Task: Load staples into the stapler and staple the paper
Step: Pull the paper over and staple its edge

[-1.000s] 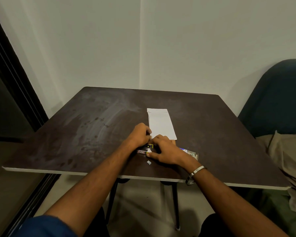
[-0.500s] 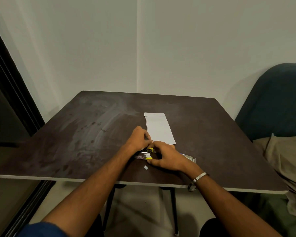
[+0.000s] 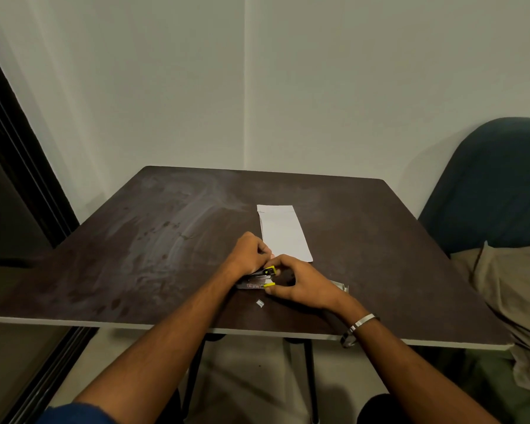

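Now both hands, left (image 3: 249, 254) and right (image 3: 300, 283), still grip the stapler (image 3: 259, 278), opened wider than before

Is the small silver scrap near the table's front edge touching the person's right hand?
Apart. In the head view, dark table surface shows between the small silver scrap and the right hand, which rests at the yellow-tipped stapler.

Plain pale walls (image 3: 349, 87) meeting in a corner at 12; dark doorframe (image 3: 19, 166) at 9; blue chair (image 3: 496, 179) at 3.
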